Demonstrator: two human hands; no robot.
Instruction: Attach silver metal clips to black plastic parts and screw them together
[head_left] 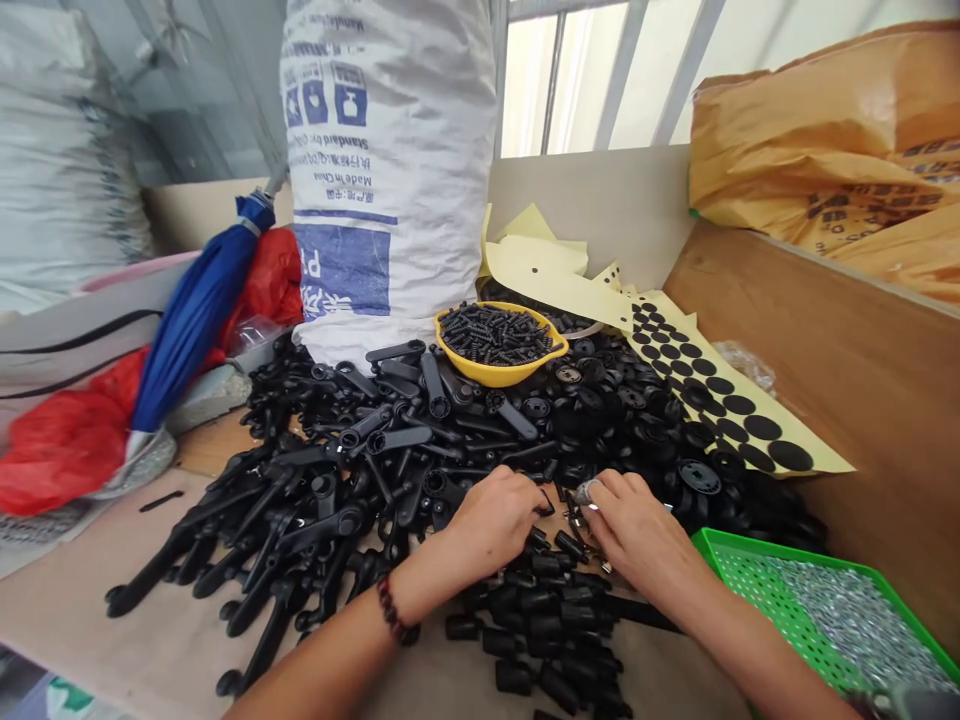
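- Table (97, 610): a wooden board (847, 400) walls its right side, seemingly to keep the load from spilling; a woven sack (382, 150) stands upright behind, an orange paper bag (817, 150) beyond the board;
- Black plastic arms (300, 520) lie heaped left, black wheels (622, 400) right, apparently kept apart by kind;
- Green tray (780, 610) of silver screws (847, 610) sits by the right hand, seemingly for easy reach; a yellow bowl (501, 360) holds black screws (491, 335) farther back;
- Black plugs (540, 630) lie nearest the person, below the hands;
- Left hand (487, 520) curls down, fingers together, at the heap's front edge;
- Right hand (637, 530) curls beside it, fingertips at small metal bits (577, 520); whether either hand pinches one, I cannot tell.
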